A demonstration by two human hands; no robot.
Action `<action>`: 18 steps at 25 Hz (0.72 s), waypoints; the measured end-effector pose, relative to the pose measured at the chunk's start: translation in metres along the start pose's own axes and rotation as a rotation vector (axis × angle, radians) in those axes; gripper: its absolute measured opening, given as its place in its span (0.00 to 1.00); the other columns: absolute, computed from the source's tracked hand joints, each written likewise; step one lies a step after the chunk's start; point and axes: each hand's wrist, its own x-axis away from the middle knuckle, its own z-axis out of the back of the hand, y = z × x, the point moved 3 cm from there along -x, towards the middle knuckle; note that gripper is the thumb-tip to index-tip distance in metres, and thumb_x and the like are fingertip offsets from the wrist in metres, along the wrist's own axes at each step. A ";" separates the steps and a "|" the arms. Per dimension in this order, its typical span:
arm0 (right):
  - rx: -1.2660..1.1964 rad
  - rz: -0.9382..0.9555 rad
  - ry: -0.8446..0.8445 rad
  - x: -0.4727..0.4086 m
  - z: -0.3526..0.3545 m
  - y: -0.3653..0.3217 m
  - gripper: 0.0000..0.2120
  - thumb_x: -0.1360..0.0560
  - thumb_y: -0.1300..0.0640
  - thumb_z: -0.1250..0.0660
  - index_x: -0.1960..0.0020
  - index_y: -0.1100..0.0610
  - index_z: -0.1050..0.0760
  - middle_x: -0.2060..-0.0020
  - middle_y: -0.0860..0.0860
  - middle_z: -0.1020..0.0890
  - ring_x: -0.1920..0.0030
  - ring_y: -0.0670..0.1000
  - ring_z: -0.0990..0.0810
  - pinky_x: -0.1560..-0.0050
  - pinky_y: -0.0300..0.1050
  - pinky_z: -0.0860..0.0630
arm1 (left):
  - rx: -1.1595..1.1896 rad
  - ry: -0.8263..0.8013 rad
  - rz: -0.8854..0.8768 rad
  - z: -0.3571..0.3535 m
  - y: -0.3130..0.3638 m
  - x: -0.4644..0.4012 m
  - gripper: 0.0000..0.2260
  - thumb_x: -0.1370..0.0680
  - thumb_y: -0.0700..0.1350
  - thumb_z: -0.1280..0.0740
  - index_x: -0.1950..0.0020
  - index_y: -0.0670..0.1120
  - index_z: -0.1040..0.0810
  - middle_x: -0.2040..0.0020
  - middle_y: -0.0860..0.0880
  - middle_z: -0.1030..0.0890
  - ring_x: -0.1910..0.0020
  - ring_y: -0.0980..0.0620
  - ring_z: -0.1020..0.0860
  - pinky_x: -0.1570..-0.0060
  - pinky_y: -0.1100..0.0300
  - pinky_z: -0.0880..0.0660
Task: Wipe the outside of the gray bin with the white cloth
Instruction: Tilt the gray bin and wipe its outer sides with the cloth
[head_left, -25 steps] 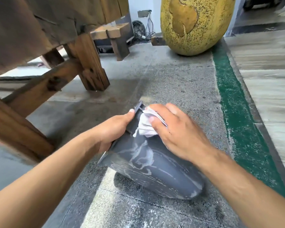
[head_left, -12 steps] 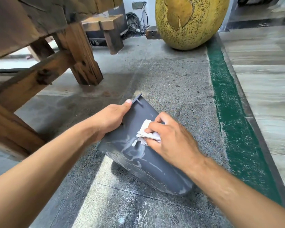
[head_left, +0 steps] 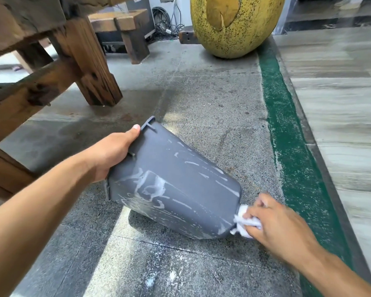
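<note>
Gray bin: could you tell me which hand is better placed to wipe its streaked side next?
The right hand: it holds the white cloth at the gray bin base, while the left hand grips the rim.

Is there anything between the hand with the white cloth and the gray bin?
Nothing visible. The right hand presses the white cloth directly on the gray bin at its bottom end, while the left hand holds its rim.
</note>
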 end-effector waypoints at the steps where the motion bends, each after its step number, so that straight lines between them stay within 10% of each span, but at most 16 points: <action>1: 0.025 -0.033 -0.023 0.004 -0.001 0.004 0.07 0.25 0.41 0.29 0.48 0.39 0.21 0.54 0.38 0.30 0.62 0.39 0.25 0.57 0.34 0.23 | 0.005 -0.002 0.000 0.000 0.000 0.001 0.25 0.18 0.63 0.41 0.49 0.43 0.17 0.55 0.39 0.12 0.63 0.41 0.15 0.53 0.45 0.17; 9: -0.440 -0.002 0.471 -0.051 0.100 -0.066 0.10 0.30 0.51 0.23 0.49 0.44 0.14 0.57 0.46 0.22 0.58 0.47 0.22 0.59 0.41 0.29 | 0.148 -0.166 -0.019 -0.010 0.003 0.018 0.18 0.19 0.54 0.36 0.52 0.40 0.16 0.59 0.38 0.14 0.67 0.41 0.17 0.60 0.50 0.17; 18: -0.111 0.203 0.360 -0.110 0.107 -0.180 0.10 0.27 0.43 0.28 0.48 0.44 0.19 0.53 0.50 0.29 0.55 0.57 0.21 0.58 0.46 0.28 | 0.125 -0.193 -0.198 -0.007 0.003 0.025 0.20 0.17 0.49 0.38 0.59 0.38 0.17 0.66 0.38 0.16 0.72 0.46 0.18 0.70 0.58 0.20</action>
